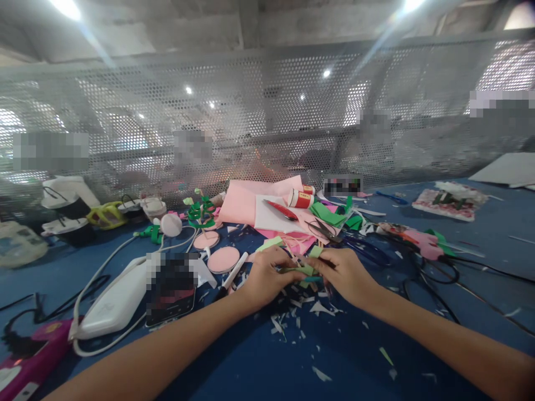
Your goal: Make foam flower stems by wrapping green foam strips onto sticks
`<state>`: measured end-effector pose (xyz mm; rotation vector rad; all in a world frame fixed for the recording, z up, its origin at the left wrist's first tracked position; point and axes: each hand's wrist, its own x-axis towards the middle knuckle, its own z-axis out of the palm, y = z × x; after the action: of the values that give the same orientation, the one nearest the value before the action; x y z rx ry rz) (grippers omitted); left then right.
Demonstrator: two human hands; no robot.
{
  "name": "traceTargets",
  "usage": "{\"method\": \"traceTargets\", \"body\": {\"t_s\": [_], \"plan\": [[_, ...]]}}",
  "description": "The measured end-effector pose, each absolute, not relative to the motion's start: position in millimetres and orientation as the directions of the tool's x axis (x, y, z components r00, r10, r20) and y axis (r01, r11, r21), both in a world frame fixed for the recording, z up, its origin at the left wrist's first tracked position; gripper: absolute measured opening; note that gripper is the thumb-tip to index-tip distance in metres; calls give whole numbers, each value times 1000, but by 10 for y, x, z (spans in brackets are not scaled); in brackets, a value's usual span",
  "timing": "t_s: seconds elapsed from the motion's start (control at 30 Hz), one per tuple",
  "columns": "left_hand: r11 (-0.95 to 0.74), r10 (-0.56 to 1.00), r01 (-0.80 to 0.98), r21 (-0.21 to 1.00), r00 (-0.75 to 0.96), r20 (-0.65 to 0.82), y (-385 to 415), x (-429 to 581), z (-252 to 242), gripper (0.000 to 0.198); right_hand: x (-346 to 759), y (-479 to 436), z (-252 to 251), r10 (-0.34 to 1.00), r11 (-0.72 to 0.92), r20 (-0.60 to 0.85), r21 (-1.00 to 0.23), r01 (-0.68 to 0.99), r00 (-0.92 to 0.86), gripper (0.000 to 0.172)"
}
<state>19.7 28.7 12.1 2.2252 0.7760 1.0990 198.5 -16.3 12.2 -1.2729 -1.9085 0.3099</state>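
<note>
My left hand (270, 275) and my right hand (346, 277) meet over the blue table, fingers pinched together. Between them is a light green paper strip (307, 270), with both hands' fingertips on it. Another light green paper piece (271, 243) shows just behind my left hand. Pink paper sheets (238, 201) lie beyond the hands, with a red pen-shaped tool (280, 209) on a white sheet. Scissors (324, 230) rest behind my right hand. A white marker (235, 271) lies beside my left wrist. Fine details between the fingertips are hidden.
Paper scraps (320, 308) litter the table around my hands. At left are a phone (171, 306), a white power bank (119, 298) with cable, and a magenta power strip (39, 348). A pink glue gun (426, 243) and black cords lie at right. A perforated metal screen (267, 117) stands behind.
</note>
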Motion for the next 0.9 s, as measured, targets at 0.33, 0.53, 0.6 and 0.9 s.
{"method": "traceTargets", "body": {"t_s": [0.33,0.53,0.6,0.9], "plan": [[-847,529,316,427,580,620,275,213,152,23,1965,-163,94,817,517,527,-492,701,-233,46],[-826,547,281,488,608,575,323,225,129,16,1960,-175,84,830,516,481,-473,714,-282,36],[-799,563,259,542,639,524,331,229,114,17,1956,-176,89,796,549,521,-404,732,-309,33],[-781,575,200,592,601,555,300,208,121,18,1961,-233,113,696,614,608,-226,757,-383,18]]}}
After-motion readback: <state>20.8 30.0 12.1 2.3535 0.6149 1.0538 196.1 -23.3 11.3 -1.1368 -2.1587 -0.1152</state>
